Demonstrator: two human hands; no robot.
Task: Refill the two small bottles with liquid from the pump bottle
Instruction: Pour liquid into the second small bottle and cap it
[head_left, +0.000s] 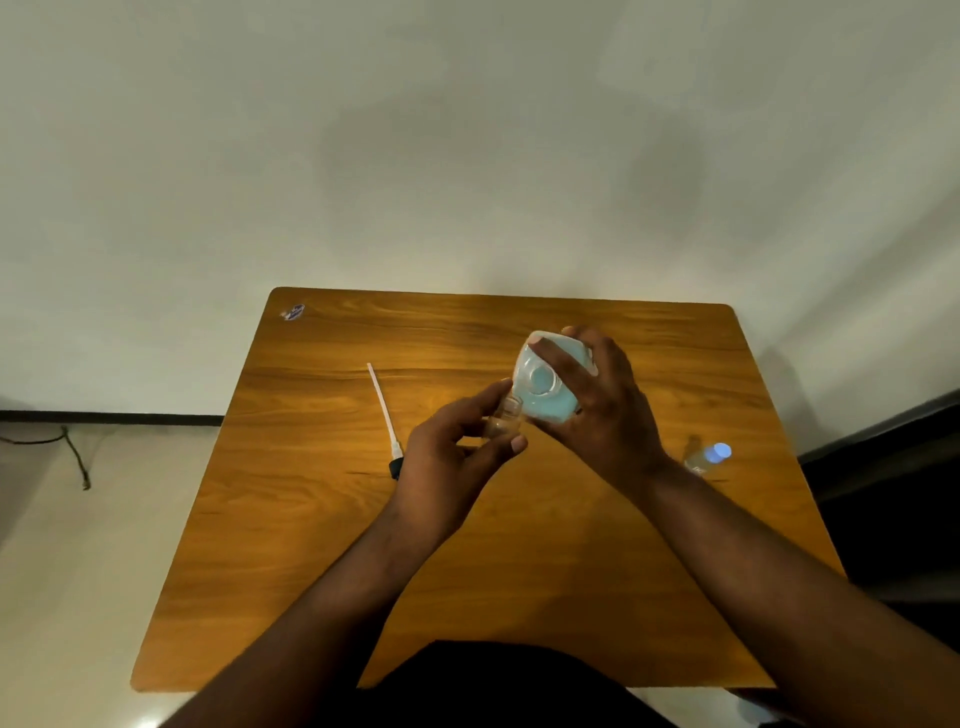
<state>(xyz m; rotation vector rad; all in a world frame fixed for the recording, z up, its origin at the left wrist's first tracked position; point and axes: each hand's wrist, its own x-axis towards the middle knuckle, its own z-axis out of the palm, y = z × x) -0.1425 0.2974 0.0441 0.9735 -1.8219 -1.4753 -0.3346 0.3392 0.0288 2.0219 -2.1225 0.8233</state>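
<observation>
- Head view: the right hand (597, 400) grips the big bottle (543, 382) of blue liquid, tipped over, its base facing the camera.
- The left hand (452, 457) pinches a small clear bottle (503, 418) just under the big bottle's mouth, above the table (311, 519).
- A second small bottle (709, 457) stands right of the right wrist.
- The pump (387, 421) with its tube lies left of the left hand.

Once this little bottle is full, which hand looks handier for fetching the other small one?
Probably the right hand: the second small bottle lies on the table just beside that wrist. It must first put down the pump bottle.
</observation>
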